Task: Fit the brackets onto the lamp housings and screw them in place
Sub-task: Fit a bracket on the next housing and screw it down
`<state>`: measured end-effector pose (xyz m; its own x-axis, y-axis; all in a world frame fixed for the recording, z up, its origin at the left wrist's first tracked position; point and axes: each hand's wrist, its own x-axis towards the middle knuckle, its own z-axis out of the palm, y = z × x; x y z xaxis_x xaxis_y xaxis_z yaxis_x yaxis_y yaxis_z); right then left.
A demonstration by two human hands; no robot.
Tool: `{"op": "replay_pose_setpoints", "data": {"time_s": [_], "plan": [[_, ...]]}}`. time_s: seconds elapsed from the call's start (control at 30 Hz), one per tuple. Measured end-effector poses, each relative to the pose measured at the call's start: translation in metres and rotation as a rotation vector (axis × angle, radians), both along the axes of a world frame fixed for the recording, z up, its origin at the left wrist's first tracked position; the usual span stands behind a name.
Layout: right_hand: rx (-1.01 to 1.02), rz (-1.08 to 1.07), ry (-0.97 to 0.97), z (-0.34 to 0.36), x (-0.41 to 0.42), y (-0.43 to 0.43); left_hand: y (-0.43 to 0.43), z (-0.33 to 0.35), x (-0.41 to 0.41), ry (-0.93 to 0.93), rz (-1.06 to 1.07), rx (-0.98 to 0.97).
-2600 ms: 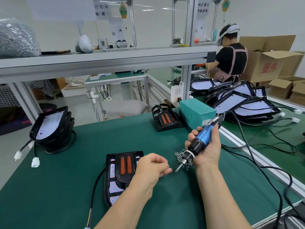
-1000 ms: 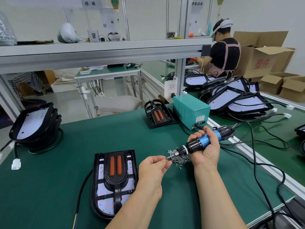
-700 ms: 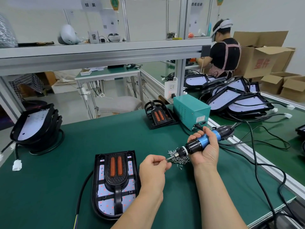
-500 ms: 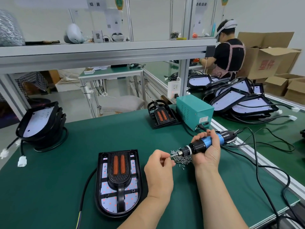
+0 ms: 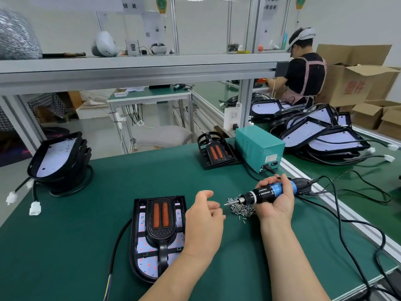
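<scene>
A black lamp housing [image 5: 138, 227] lies flat on the green mat, its white LED board facing up. A black bracket [image 5: 161, 234] with two orange strips sits on top of it. My right hand [image 5: 276, 206] grips a blue-and-black electric screwdriver [image 5: 263, 194], held nearly level with its tip pointing left above a pile of small screws [image 5: 241, 209]. My left hand [image 5: 202, 222] hovers between the housing and the screwdriver tip. Its thumb is raised, its fingers are loosely curled, and I see nothing in it. A small gap separates it from the tip.
A stack of housings [image 5: 57, 157] with white connectors stands at the far left. More brackets [image 5: 214, 153] and a teal power box [image 5: 258, 146] stand behind. The screwdriver's cable [image 5: 345, 233] loops to the right. Piled housings [image 5: 314, 131] and another person [image 5: 303, 68] are beyond.
My left hand was pinching at the screwdriver tip; it has drawn back left and loosened. The screwdriver stays nearly level over the screws. The view shifted slightly.
</scene>
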<state>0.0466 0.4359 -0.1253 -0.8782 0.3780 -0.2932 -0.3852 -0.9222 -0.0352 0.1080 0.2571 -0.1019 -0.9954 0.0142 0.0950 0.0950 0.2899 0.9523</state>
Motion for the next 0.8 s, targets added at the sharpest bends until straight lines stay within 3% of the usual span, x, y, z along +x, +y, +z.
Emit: {"op": "replay_pose_setpoints", "data": {"time_s": [0.1,0.2,0.23,0.3,0.37,0.43,0.53,0.63,0.8], "plan": [[0.012,0.004,0.004,-0.001,-0.001,0.000,-0.020,0.011,0.002,0.125,-0.001,-0.120],[0.051,0.009,0.002,-0.001,-0.001,-0.001,-0.058,0.023,-0.010,0.373,0.129,-0.492],[0.072,0.014,-0.002,0.000,-0.002,-0.002,-0.074,0.025,-0.016,0.358,0.187,-0.638],[0.116,0.023,-0.001,0.003,-0.002,-0.006,-0.104,0.025,-0.026,0.131,0.240,-0.808],[0.166,0.030,0.010,0.009,-0.001,-0.012,-0.125,0.017,-0.028,-0.082,0.184,-0.784],[0.234,0.039,0.022,0.016,0.000,-0.021,-0.132,0.007,-0.026,-0.167,0.104,-0.684],[0.334,0.061,0.052,0.032,0.000,-0.039,-0.129,0.002,-0.025,-0.206,0.107,-0.635],[0.434,0.077,0.105,0.055,-0.002,-0.057,-0.128,0.002,-0.028,-0.198,0.096,-0.782],[0.729,0.059,0.202,0.095,-0.010,-0.089,-0.130,0.003,-0.033,-0.221,0.053,-0.715]]}}
